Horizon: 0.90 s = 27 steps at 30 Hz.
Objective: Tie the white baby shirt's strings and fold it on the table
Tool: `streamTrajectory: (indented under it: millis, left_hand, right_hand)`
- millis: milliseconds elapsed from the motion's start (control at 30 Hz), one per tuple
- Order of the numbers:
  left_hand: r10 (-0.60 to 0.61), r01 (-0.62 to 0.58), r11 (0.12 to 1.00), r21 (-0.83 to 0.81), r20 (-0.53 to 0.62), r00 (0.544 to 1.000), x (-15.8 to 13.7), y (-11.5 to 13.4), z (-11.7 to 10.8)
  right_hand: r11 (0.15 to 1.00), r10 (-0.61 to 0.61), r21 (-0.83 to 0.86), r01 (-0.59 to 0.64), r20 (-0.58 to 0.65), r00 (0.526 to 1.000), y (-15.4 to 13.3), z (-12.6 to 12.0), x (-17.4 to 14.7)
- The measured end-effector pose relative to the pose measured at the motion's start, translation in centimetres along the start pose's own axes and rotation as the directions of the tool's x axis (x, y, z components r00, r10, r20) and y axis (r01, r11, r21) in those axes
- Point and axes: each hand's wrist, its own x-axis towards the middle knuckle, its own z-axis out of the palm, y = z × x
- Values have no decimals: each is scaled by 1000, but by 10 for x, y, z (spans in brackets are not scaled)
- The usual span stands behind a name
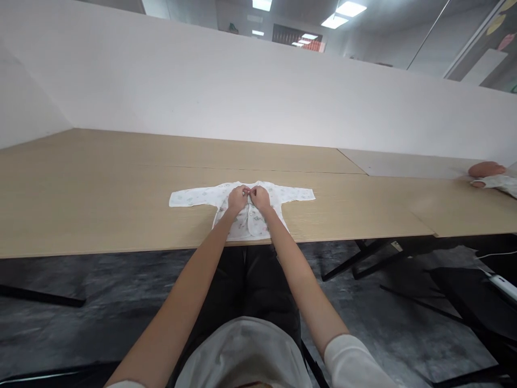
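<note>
A small white baby shirt (238,227) with a faint print lies front side up along the table's near edge. Its two sleeves are stretched out to the left and right, and a front opening runs down the middle. My left hand (237,199) is closed in a pinch on the shirt's front edge just below the neckline. Right beside it, my right hand (260,198) pinches the opposite front edge, with the fingertips of both hands almost meeting. Whatever small fastening may lie between the fingers is hidden.
The shirt rests on a light wooden table (100,188), backed by a white partition (242,91). At the far right are a rounded, skin-toned object (487,169) and white cloth (503,183). A black chair (464,296) stands on the lower right.
</note>
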Motion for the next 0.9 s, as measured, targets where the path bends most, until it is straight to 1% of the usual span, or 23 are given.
streamTrajectory:
  millis: [133, 233, 333, 500, 600, 733, 833, 900]
  left_hand:
    - [-1, 0, 1000, -12, -17, 1000, -2, 0, 0]
    - [-6, 6, 1000, -28, -32, 999, -2, 1, 0]
    - [0, -2, 998, -58, -41, 999, -1, 1, 0]
    - [40, -45, 992, -118, -44, 998, -2, 0, 0]
    - [33, -37, 988, -150, -31, 999, -2, 1, 0]
    - [21, -25, 980, -197, -20, 1000, -2, 2, -2]
    - [18, -23, 975, -222, -24, 1000, -2, 2, -2]
    - [18, -18, 974, -228, -3, 1000, -2, 2, -2]
  right_hand:
    - [997, -38, -70, 39, 23, 999, -1, 0, -1]
    - [994, -27, -102, 28, 16, 1000, -2, 0, -1]
    - [996, -14, -94, 13, -9, 1000, -3, -1, -2]
    - [999, 17, 40, -16, -31, 999, -4, -4, -3]
    - [992, 58, 113, -54, -31, 998, -4, -5, -4]
    - [977, 80, 200, -73, -28, 996, -4, -5, -5]
    - [952, 111, 289, -99, -25, 994, -4, -5, -5]
    - [935, 137, 332, -121, -26, 990, -3, -5, -4]
